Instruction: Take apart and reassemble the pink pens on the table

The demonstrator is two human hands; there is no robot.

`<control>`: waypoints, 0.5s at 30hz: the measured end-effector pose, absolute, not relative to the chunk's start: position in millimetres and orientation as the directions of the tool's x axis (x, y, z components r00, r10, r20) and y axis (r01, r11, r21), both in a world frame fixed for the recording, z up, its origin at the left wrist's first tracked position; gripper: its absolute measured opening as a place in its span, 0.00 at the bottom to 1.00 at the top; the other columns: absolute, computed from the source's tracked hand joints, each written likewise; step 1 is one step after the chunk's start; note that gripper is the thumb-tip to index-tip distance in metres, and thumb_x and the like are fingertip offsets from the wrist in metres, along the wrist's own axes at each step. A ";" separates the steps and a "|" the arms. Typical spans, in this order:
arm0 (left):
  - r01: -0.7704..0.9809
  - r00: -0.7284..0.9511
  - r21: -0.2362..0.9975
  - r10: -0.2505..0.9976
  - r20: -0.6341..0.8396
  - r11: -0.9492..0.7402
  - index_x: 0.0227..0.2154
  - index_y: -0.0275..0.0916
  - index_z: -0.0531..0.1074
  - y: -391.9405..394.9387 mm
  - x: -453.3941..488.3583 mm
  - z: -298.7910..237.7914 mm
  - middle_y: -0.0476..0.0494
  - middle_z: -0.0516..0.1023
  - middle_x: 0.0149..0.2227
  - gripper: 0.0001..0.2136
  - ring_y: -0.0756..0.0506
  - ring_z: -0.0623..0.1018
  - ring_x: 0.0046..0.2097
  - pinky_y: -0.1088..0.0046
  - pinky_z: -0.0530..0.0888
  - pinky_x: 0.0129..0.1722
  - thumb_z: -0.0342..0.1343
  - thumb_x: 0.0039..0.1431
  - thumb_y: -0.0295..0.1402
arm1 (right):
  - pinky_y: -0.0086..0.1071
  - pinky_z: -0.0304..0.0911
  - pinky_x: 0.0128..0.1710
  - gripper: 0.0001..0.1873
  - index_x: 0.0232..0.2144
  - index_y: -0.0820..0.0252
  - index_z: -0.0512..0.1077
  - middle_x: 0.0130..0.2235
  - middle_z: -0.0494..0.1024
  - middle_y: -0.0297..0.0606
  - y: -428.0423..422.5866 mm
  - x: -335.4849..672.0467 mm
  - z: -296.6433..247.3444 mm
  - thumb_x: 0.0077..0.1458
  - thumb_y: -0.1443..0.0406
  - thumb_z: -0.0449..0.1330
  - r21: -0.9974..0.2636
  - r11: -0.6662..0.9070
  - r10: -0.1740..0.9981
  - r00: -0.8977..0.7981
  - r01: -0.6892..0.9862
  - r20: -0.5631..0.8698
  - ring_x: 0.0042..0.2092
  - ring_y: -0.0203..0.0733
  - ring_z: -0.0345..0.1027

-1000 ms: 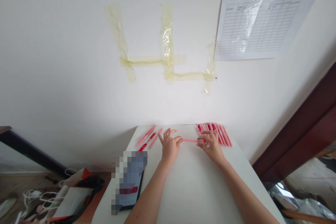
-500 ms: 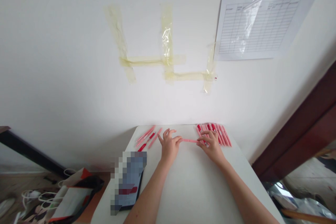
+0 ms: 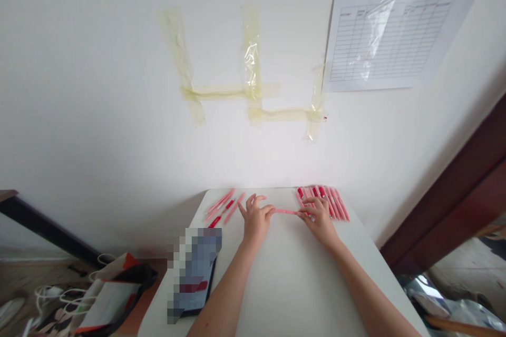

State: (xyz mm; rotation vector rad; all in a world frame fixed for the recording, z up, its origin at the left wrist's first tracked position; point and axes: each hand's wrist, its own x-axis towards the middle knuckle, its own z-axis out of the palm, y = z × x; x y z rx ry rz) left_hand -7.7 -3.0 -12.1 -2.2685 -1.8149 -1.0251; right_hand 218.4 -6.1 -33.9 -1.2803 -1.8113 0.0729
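Both hands meet over the far part of a white table (image 3: 288, 284). The left hand (image 3: 255, 219) pinches the left end of a pink pen (image 3: 286, 211) between thumb and forefinger, with its other fingers spread loosely. The right hand (image 3: 319, 218), fingers curled, grips the pen's right end. The pen lies level, left to right, just above the tabletop.

No writing on the pen can be read. The printed form (image 3: 389, 37) taped to the wall on the far right shows a ruled grid, its header words too small to read. Yellowed tape strips (image 3: 252, 63) cross the wall to its left.

A row of pens (image 3: 330, 201) lies side by side just behind the right hand, near the table's far right corner. Loose pens (image 3: 222, 205) are scattered far left of the left hand. A blurred-out tablet (image 3: 193, 274) sits at the table's left edge. The near middle of the table, between the forearms, is bare. The far edge meets the wall.
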 end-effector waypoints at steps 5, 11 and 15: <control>0.886 0.081 0.353 0.851 0.519 -0.300 0.34 0.51 0.80 -3.0 -8.2 -11.2 0.45 0.72 0.53 0.07 0.36 0.60 0.63 0.31 0.41 0.62 0.57 0.60 0.35 | 0.53 0.59 0.54 0.11 0.39 0.48 0.76 0.49 0.71 0.40 -8.3 218.1 -32.9 0.55 0.53 0.62 -0.532 0.461 0.796 -0.066 0.710 0.602 0.55 0.53 0.56; 0.886 0.083 0.346 0.839 0.539 -0.310 0.33 0.51 0.80 -3.5 -7.9 -11.0 0.46 0.72 0.52 0.07 0.36 0.61 0.63 0.31 0.41 0.62 0.57 0.60 0.35 | 0.53 0.59 0.54 0.12 0.36 0.49 0.78 0.48 0.72 0.41 -7.4 218.6 -32.3 0.59 0.53 0.57 -0.499 0.454 0.791 -0.077 0.738 0.607 0.54 0.53 0.57; 0.888 0.083 0.344 0.842 0.532 -0.304 0.33 0.51 0.80 -3.8 -7.1 -10.6 0.46 0.72 0.52 0.07 0.36 0.61 0.62 0.31 0.41 0.62 0.57 0.60 0.34 | 0.53 0.60 0.53 0.15 0.27 0.51 0.77 0.47 0.73 0.40 -6.1 219.3 -31.8 0.61 0.56 0.56 -0.471 0.471 0.771 -0.087 0.746 0.631 0.54 0.53 0.57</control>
